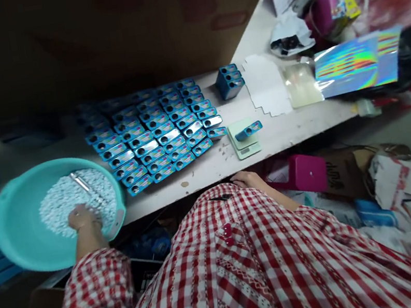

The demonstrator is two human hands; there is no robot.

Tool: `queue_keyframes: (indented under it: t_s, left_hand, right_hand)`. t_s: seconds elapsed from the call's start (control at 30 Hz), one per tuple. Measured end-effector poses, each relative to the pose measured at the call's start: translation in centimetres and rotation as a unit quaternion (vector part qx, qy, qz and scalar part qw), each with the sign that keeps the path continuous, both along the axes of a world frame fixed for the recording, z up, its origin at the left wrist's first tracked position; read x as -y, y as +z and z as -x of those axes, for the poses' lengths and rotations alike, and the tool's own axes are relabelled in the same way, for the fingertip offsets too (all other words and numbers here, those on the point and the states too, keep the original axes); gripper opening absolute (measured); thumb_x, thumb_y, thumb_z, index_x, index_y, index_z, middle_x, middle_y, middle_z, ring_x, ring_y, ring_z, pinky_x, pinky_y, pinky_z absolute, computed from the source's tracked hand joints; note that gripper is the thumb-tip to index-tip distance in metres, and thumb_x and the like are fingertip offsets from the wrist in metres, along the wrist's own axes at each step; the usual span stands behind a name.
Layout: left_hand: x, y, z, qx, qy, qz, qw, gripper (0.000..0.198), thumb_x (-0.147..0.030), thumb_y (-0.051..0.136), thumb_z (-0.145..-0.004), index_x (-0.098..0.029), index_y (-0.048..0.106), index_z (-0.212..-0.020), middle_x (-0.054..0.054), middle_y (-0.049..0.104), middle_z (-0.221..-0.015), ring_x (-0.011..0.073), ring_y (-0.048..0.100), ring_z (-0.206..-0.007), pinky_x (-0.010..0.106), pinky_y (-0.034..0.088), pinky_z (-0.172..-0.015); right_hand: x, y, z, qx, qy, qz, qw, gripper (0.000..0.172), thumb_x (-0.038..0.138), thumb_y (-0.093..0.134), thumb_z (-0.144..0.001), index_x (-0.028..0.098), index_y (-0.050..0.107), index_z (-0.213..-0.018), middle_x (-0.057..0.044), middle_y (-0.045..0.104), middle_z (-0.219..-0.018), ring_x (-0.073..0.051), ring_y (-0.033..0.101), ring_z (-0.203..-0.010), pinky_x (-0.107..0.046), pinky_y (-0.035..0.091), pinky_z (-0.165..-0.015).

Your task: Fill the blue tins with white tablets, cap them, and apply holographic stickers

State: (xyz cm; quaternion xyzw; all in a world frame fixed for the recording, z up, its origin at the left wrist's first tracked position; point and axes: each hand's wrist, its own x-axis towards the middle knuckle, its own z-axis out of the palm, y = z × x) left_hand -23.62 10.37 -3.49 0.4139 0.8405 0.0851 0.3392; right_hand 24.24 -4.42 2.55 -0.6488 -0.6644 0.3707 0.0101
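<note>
My left hand is down in a teal basin filled with small white pieces, its fingers curled into the heap; what they hold is hidden. A metal scoop lies in the pieces just beyond the hand. My right hand rests at the near table edge against my red checked clothing, fingers tucked out of sight. Several small blue boxes lie in rows on the white table. One blue box sits on a pale green scale.
A short stack of blue boxes stands behind the rows. White card sheets, a clear bag and holographic sheets lie to the right. A pink container and cartons crowd the floor at right. Brown cardboard rises behind the table.
</note>
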Motion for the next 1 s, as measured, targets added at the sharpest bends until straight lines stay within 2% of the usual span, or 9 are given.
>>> queue_keyframes:
  t_s: [0.07, 0.13, 0.23, 0.37, 0.47, 0.57, 0.73, 0.83, 1.0]
  left_hand:
    - [0.1, 1.4, 0.1, 0.009, 0.036, -0.014, 0.999, 0.034, -0.005, 0.023, -0.083, -0.019, 0.027, -0.053, -0.009, 0.027, -0.043, 0.009, 0.036, -0.038, 0.013, 0.034, -0.036]
    - [0.4, 2.6, 0.6, 0.1, 0.183, -0.098, 0.973, 0.031, 0.0, 0.011, -0.082, -0.018, 0.014, -0.057, -0.009, 0.02, -0.039, 0.0089, 0.026, -0.033, 0.009, 0.025, -0.035]
    - [0.9, 4.3, 1.0, 0.341, 0.393, -0.246, 0.818, 0.037, -0.003, 0.0, -0.084, -0.018, 0.023, -0.059, -0.008, 0.027, -0.04, 0.0078, 0.026, -0.033, 0.007, 0.024, -0.035]
    - [1.3, 6.7, -1.8, 0.576, 0.391, -0.275, 0.663, 0.029, -0.022, 0.018, -0.085, -0.02, 0.037, -0.063, -0.008, 0.039, -0.045, 0.0035, 0.036, -0.036, 0.005, 0.032, -0.038]
    - [1.7, 7.7, -7.8, 0.711, 0.336, -0.23, 0.573, 0.018, -0.026, 0.038, -0.079, -0.019, 0.041, -0.063, -0.007, 0.044, -0.049, 0.0025, 0.041, -0.039, 0.008, 0.036, -0.04]
    - [2.7, 7.7, -15.6, 0.755, 0.309, -0.111, 0.568, 0.016, -0.02, 0.049, -0.074, -0.018, 0.042, -0.06, -0.005, 0.045, -0.049, 0.004, 0.044, -0.041, 0.012, 0.04, -0.042]
    - [4.7, 5.9, -26.0, 0.671, 0.26, 0.011, 0.695, 0.017, -0.02, 0.048, -0.081, -0.015, 0.051, -0.065, 0.001, 0.057, -0.066, 0.0084, 0.056, -0.058, 0.018, 0.047, -0.053]
    - [5.1, 3.2, -28.6, 0.682, 0.269, 0.076, 0.676, 0.02, -0.021, 0.047, -0.086, -0.014, 0.052, -0.067, 0.0, 0.052, -0.06, 0.0047, 0.047, -0.045, 0.014, 0.037, -0.04]
    - [7.1, -2.2, -30.3, 0.641, 0.349, 0.135, 0.67, 0.028, -0.026, 0.043, -0.091, -0.015, 0.047, -0.066, -0.004, 0.043, -0.05, 0.0026, 0.036, -0.033, 0.01, 0.018, -0.028]
  right_hand:
    - [0.0, -0.2, 0.0, -0.005, 0.004, -0.006, 1.0, 0.021, 0.012, 0.055, -0.084, 0.017, 0.071, -0.097, -0.01, 0.07, -0.104, -0.016, 0.065, -0.094, -0.022, 0.047, -0.085]
    - [0.0, -0.6, 0.0, -0.009, 0.013, -0.01, 1.0, 0.022, 0.013, 0.055, -0.084, 0.017, 0.071, -0.1, -0.01, 0.07, -0.104, -0.016, 0.065, -0.094, -0.023, 0.048, -0.085]
    - [-0.1, -1.5, -0.1, -0.009, 0.024, -0.017, 1.0, 0.023, 0.016, 0.055, -0.085, 0.017, 0.07, -0.102, -0.009, 0.07, -0.102, -0.017, 0.066, -0.093, -0.025, 0.049, -0.083]
    - [-0.6, -2.2, -0.1, -0.024, 0.041, -0.044, 0.998, 0.021, 0.017, 0.056, -0.085, 0.018, 0.069, -0.1, -0.008, 0.071, -0.099, -0.016, 0.066, -0.091, -0.025, 0.05, -0.08]
    - [-1.7, -1.3, 1.1, -0.083, 0.067, -0.097, 0.989, 0.019, 0.019, 0.054, -0.087, 0.016, 0.068, -0.099, -0.008, 0.071, -0.095, -0.015, 0.065, -0.089, -0.024, 0.05, -0.08]
    - [-3.4, 1.1, 3.6, -0.148, 0.108, -0.178, 0.967, 0.023, 0.023, 0.049, -0.09, 0.015, 0.065, -0.104, -0.009, 0.068, -0.098, -0.014, 0.062, -0.093, -0.025, 0.048, -0.084]
    - [-5.3, 3.8, 6.3, -0.131, 0.204, -0.211, 0.947, 0.031, 0.029, 0.044, -0.092, 0.022, 0.057, -0.119, -0.008, 0.059, -0.121, -0.016, 0.053, -0.11, -0.031, 0.043, -0.095]
    - [-4.9, 2.3, 3.9, -0.108, 0.215, -0.165, 0.956, 0.031, 0.023, 0.048, -0.09, 0.022, 0.058, -0.119, -0.009, 0.06, -0.119, -0.018, 0.054, -0.11, -0.032, 0.044, -0.094]
    - [-4.0, -3.4, -4.5, -0.087, 0.195, -0.009, 0.977, 0.023, 0.02, 0.056, -0.085, 0.017, 0.067, -0.106, -0.008, 0.068, -0.102, -0.017, 0.063, -0.095, -0.029, 0.047, -0.085]
